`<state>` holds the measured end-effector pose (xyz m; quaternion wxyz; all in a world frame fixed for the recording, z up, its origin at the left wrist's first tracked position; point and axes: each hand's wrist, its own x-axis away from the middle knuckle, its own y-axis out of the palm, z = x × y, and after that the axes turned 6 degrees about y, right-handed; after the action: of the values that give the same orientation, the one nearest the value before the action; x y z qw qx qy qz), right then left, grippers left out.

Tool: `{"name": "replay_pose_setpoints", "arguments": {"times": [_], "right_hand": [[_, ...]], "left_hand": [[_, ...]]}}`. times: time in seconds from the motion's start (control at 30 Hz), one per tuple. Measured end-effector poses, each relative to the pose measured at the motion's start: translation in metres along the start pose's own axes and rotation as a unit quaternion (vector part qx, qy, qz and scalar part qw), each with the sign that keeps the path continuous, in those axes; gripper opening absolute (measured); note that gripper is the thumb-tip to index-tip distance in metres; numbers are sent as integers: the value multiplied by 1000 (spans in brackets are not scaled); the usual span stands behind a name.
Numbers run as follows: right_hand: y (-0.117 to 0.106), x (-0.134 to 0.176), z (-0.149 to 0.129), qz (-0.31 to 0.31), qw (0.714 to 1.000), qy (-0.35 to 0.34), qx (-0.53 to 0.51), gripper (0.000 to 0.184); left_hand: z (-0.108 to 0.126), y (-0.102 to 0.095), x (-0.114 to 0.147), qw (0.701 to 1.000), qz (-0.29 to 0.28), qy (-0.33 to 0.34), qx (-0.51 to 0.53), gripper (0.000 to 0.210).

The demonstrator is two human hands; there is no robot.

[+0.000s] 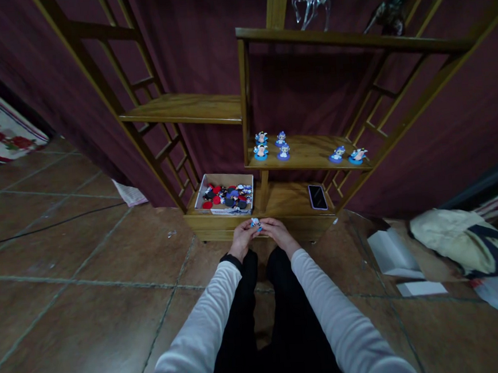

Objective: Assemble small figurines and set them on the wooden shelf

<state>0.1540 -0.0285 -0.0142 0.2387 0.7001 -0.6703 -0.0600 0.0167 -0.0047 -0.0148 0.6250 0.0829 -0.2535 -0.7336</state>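
**Figure [256, 224] held just below the centre of the frame**

From my remote view I go from left to right. Left of centre, the box [230, 179] stands on the low cabinet [294, 224], with many small pieces inside. Below it, the left hand [241, 239] pinches the figure from its left side. The figure lies exactly between the two hands, at the fingertips, in front of the cabinet. The right hand [280, 233] pinches it from the other side, so I judge neither hand is nearer. Its blue part is lower and its white part upper; the long axis is too small for me to tell surely. Right of centre and higher, the shelf [309, 152] carries six standing toys [283, 151]. Under them lies the phone [317, 197].
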Motion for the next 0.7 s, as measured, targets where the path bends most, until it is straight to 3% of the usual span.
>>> {"name": "replay_pose_setpoints", "arguments": {"times": [0.43,0.7], "right_hand": [[0,1,0,12,1000,1,-3,28],[2,2,-2,-14,1000,11,-16,29]], "left_hand": [[0,4,2,1000,-6,13,-15,38],[1,6,3,999,9,19,-29,37]]}}
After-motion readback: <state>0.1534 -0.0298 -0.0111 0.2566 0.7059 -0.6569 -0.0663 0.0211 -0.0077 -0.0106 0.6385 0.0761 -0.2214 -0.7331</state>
